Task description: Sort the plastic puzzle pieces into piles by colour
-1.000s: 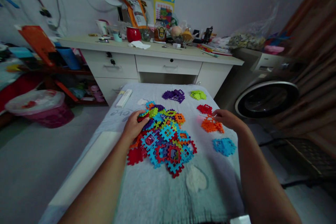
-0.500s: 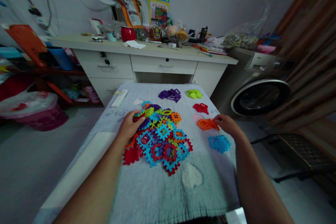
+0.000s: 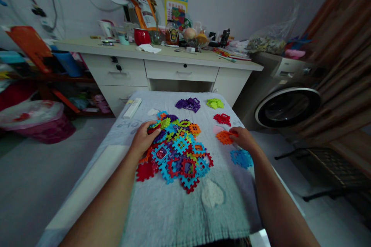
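Observation:
A heap of colourful plastic interlocking tiles [image 3: 181, 144] with notched edges lies mid-table, mixing blue, red, purple, green and orange. At its left edge my left hand [image 3: 142, 139] has thumb and fingers curled round some tiles; the fingertips are partly hidden. To the right, my right hand [image 3: 243, 139] pinches an orange tile at the small orange pile [image 3: 223, 137]. Near that hand sit a blue pile [image 3: 241, 158] and a red pile [image 3: 222, 119]. Farther back are a green pile [image 3: 215, 103] and a purple pile [image 3: 188, 104].
A pale cloth [image 3: 174, 216] covers the table, with a white narrow box [image 3: 132, 108] at its back left. Behind stands a cluttered white desk [image 3: 181, 71]. A washing machine [image 3: 286, 96] and a dark rack [image 3: 327, 166] stand right; a pink bin [image 3: 43, 127] is left.
My right hand has moved left, farther over the orange pile, covering its right part. My left hand stays at the heap's edge.

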{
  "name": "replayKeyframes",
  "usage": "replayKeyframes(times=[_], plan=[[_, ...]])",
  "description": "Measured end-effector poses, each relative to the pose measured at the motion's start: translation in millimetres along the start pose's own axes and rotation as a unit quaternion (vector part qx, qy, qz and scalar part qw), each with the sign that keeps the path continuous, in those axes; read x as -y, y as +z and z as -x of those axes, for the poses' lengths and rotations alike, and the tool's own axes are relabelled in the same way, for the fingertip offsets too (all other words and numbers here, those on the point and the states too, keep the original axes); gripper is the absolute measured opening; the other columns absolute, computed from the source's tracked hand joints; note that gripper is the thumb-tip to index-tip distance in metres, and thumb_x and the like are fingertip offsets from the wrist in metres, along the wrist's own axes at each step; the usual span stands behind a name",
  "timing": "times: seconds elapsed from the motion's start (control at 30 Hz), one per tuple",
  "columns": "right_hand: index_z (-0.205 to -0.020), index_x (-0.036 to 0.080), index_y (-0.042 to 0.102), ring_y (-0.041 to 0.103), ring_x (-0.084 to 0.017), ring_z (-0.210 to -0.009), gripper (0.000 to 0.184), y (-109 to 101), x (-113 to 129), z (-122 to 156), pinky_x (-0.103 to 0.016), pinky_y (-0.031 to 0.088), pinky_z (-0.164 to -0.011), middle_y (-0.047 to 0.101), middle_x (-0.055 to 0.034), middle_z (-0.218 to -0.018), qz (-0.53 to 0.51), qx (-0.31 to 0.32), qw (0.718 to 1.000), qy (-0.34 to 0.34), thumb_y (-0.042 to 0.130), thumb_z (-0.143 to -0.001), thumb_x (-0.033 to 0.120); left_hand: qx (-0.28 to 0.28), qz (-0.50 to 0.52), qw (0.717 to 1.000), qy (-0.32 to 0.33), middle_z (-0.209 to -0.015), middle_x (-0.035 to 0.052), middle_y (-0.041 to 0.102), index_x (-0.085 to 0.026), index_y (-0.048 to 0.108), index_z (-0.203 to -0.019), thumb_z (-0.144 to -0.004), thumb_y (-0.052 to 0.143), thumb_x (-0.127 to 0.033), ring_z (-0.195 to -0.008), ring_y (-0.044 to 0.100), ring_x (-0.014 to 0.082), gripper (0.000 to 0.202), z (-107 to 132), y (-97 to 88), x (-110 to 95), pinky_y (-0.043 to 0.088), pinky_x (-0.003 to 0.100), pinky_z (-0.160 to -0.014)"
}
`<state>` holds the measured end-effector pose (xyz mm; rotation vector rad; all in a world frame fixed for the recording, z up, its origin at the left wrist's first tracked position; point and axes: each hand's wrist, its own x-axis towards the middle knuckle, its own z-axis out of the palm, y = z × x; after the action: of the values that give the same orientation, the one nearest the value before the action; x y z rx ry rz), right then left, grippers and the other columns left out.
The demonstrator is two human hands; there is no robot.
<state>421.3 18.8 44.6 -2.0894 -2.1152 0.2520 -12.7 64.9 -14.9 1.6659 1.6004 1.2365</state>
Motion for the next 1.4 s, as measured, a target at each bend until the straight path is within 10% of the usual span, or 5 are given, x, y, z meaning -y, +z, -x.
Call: replayKeyframes(times=[0.43, 0.7, 0.93, 1.4], plan=[[-0.102, 0.020, 0.072, 0.060, -0.025, -0.102, 0.024, 6.5, 11.9, -4.2, -0.035, 0.041, -0.087, 0.067, -0.0117, -0.109, 0.061, -0.052, 0.996, 0.038, 0.054, -0.089, 0.029, 0.000, 0.008, 1.000, 0.004, -0.117, 0.0072, 0.065, -0.021, 0.064, -0.115, -0.075, 0.066, -0.052, -0.106, 0.061, 0.0245, 0.051, -1.4, 0.8, 5.2, 0.045, 0.038, -0.098], [-0.105, 0.016, 0.068, 0.060, -0.024, -0.105, 0.021, 8.7, 86.8, -25.0, -0.038, 0.043, -0.094, 0.068, -0.0127, -0.110, -0.068, -0.028, 0.989, -0.132, 0.059, -0.089, 0.025, -0.002, 0.006, 1.000, 0.006, -0.116, 0.0065, 0.065, -0.022, 0.064, -0.115, -0.076, 0.066, -0.049, -0.107, 0.060, 0.0243, 0.048, 0.0, 0.2, 2.4, 0.045, 0.039, -0.098], [-0.137, 0.009, 0.048, 0.050, -0.029, -0.126, 0.065, 31.8, 135.0, -40.8, -0.041, 0.037, -0.106, 0.053, -0.0187, -0.138, -0.086, 0.020, 0.989, -0.116, 0.069, -0.080, 0.030, 0.002, 0.003, 1.000, 0.010, -0.117, 0.0067, 0.065, -0.022, 0.064, -0.115, -0.077, 0.066, -0.048, -0.107, 0.061, 0.0244, 0.047, -1.2, 0.8, 5.9, 0.046, 0.039, -0.097], [-0.123, 0.015, 0.060, 0.055, -0.028, -0.115, 0.053, 17.7, 82.8, -25.3, -0.042, 0.042, -0.100, 0.060, -0.0145, -0.121, -0.098, -0.064, 0.987, -0.114, 0.073, -0.075, 0.034, 0.001, -0.005, 1.000, 0.008, -0.118, 0.0064, 0.064, -0.023, 0.064, -0.114, -0.076, 0.064, -0.049, -0.109, 0.059, 0.0245, 0.046, -0.6, 0.1, 2.9, 0.043, 0.040, -0.101]])
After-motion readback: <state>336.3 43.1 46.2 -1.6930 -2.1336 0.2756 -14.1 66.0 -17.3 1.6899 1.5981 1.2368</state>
